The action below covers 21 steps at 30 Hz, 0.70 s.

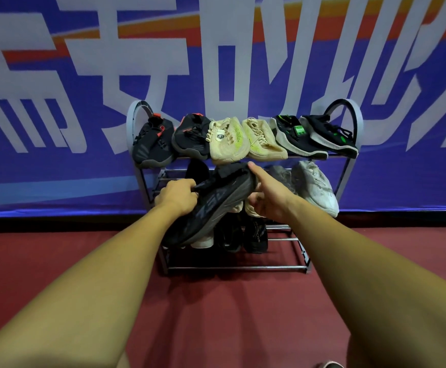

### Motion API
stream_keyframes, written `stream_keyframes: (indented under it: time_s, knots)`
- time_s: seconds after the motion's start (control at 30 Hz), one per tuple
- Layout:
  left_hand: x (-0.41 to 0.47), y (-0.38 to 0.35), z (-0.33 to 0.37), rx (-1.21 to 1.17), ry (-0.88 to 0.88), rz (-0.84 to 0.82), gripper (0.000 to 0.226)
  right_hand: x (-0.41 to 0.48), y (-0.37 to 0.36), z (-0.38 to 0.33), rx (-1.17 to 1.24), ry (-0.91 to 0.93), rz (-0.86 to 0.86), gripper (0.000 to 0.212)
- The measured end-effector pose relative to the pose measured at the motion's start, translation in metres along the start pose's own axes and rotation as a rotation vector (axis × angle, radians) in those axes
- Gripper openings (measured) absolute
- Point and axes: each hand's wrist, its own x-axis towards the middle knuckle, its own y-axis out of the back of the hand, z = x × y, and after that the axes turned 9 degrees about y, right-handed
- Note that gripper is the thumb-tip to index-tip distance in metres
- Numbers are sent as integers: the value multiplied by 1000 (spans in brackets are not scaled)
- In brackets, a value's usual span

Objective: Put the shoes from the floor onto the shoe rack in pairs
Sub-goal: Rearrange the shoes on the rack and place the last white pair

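Observation:
Both my hands hold one black shoe (pixel 211 208) tilted in front of the middle shelf of the metal shoe rack (pixel 347 166). My left hand (pixel 176 195) grips its upper side near the opening. My right hand (pixel 267 197) holds the far end, thumb on top. The top shelf carries a black-and-red pair (pixel 174 139), a beige pair (pixel 245 142) and a black-and-green pair (pixel 314 136). A white shoe (pixel 316 187) and a grey one (pixel 282 176) sit on the middle shelf at right. Dark shoes (pixel 243 235) stand on the lower shelf, partly hidden.
The rack stands on a dark red floor (pixel 229 314) against a blue banner wall (pixel 57 102) with large white characters. A bare rail (pixel 235 268) runs along the rack's bottom front. A small pinkish object (pixel 329 364) shows at the bottom edge.

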Motion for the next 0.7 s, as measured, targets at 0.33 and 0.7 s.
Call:
stream_keyframes:
  time_s: [0.33, 0.7]
  knots:
    - [5, -1, 3, -307, 119, -140, 29, 2, -12, 12, -314, -300, -205, 35]
    - [12, 0, -4, -622, 194, -146, 21, 3, -40, 17, -489, -77, -188, 8]
